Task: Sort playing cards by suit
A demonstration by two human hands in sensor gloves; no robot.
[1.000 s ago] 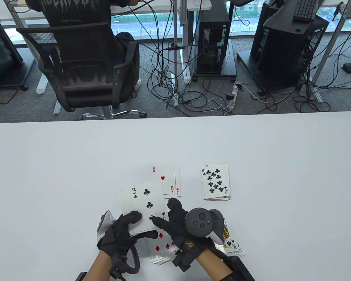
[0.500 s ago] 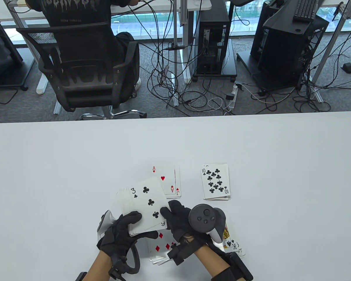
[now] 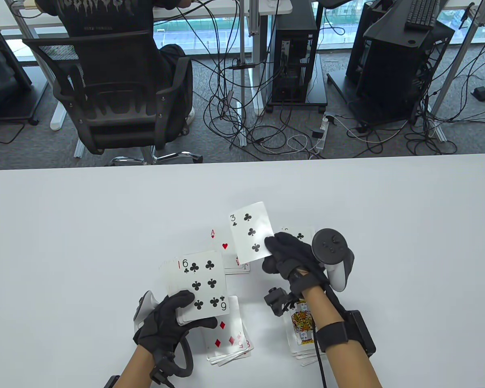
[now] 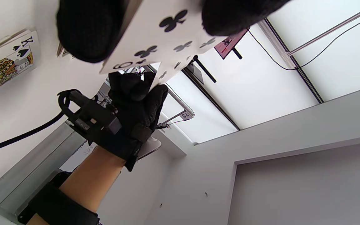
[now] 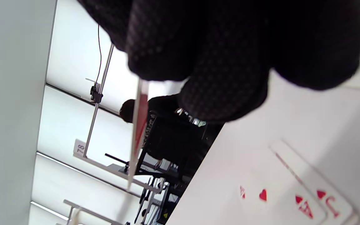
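Black-gloved hands mid-sort, one card lifted, the deck held.

In the table view, the right hand (image 3: 287, 254) is seen pinching the white three-of-clubs card (image 3: 250, 232) by its lower right corner, raised beyond and to the right of the fanned deck topped by the six of clubs (image 3: 200, 285), which is gripped by the left hand (image 3: 165, 323). The ace-of-hearts pile (image 3: 222, 242) lies just beyond the deck, the red diamonds pile (image 3: 228, 339) just nearer than it, the king pile (image 3: 301, 327) to its right under the right forearm; the clubs pile is mostly hidden behind the right hand.
In the left wrist view, the deck (image 4: 155, 40) is clamped between gloved fingers (image 4: 86, 28).
In the right wrist view, the held card (image 5: 137, 125) is shown edge-on beneath closed fingers (image 5: 223, 78).
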